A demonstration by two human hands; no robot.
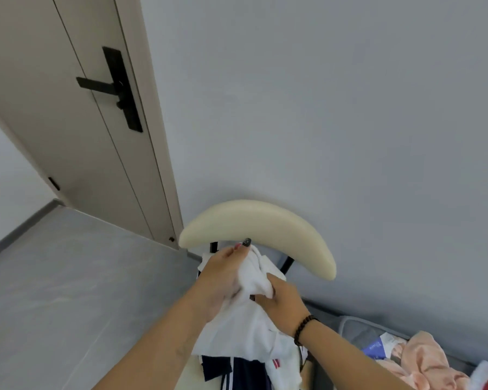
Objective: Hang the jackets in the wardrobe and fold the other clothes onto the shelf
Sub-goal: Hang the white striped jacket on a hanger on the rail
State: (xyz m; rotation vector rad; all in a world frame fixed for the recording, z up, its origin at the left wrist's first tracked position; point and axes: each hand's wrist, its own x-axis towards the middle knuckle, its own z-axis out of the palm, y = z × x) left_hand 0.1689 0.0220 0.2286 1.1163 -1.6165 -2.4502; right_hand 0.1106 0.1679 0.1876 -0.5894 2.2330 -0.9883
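Observation:
A bunched white garment (254,280) is held up in front of a chair's cream backrest (254,223). My left hand (223,274) grips its upper part, fingers reaching toward the backrest. My right hand (282,302), with a dark bead bracelet on the wrist, grips the cloth from the right side. More white fabric hangs down below the hands, over a dark navy garment (234,372) with white stripes that lies on the chair seat. No wardrobe or shelf is in view.
A grey basket (355,330) at the lower right holds a pink garment (423,361) and other clothes. A beige door (76,130) with a black handle stands at the left. Grey wall lies behind the chair, grey floor to the left.

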